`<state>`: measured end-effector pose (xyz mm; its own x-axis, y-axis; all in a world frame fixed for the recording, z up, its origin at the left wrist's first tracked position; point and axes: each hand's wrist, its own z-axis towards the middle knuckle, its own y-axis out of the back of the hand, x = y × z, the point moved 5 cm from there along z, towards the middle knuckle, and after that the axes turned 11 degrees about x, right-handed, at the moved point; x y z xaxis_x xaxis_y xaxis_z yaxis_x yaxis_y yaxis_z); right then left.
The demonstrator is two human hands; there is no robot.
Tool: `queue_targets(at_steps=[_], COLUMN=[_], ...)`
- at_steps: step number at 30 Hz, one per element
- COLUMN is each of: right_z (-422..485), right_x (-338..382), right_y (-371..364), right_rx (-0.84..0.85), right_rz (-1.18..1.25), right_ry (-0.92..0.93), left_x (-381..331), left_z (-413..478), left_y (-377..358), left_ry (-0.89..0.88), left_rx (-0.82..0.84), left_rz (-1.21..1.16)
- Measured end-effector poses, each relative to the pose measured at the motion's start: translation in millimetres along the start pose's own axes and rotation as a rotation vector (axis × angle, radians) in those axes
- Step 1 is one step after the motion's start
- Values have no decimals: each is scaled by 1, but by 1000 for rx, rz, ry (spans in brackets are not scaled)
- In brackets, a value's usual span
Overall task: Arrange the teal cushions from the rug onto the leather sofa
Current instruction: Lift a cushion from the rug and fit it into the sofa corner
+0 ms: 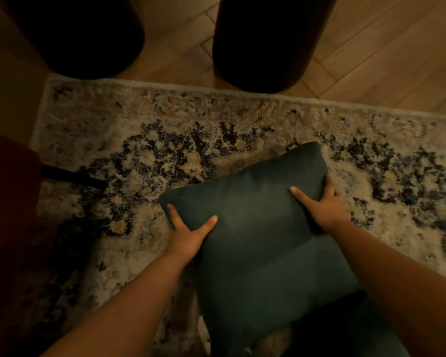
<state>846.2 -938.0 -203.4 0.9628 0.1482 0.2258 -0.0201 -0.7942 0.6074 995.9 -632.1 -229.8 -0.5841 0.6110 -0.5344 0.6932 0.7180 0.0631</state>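
You are at the pick-up step: the teal cushion [255, 228] lies low in the view, toward 5 o'clock from the centre, over the patterned rug [165, 130]. Your left hand [188, 235] takes its edge at 8 o'clock, and your right hand [325, 204] takes the opposite edge at 2 o'clock. Each grip is closed on the cushion, with the thumb laid on the top face and the fingers tucked round the side out of sight. Whether the cushion is clear of the rug or resting on it cannot be told from here. A darker teal mass [345, 331] shows beneath it at 5 o'clock. It is probably another cushion waiting its turn, though the dim light leaves that unsure. The leather sofa is not in view, so nothing appears delivered yet and the task looks to be in its early part. The next move calls for a level lift with both hands, then a turn of your body and head to find the sofa before you carry. Mind the two dark round pieces [263, 42] at 12 o'clock, one partly over the wooden floor [384, 52]. Mind also the red seat [8, 189] at 9 o'clock with its black leg [70, 176] reaching onto the rug. The cushion is soft and will sag, so hold it by both edges.
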Motion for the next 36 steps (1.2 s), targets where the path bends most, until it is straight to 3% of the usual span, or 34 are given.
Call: queue_targets(at_steps=[4,17,27,36], right_z=[2,-109,-235,-374], right_x=[-4,67,157,222], right_y=[13,45,90,140], right_rx=[-6,-102,-140,-302], right_rz=[293,390,522,530], right_ry=[-18,120,257,383], left_x=[3,-59,-173,-213], left_z=[1,-125,-298,-451], left_y=[0,62,142,206], left_ry=[19,-102,-76,-40], left_rx=[-79,-258,-617,-685], left_rz=[-177,-183,216,176])
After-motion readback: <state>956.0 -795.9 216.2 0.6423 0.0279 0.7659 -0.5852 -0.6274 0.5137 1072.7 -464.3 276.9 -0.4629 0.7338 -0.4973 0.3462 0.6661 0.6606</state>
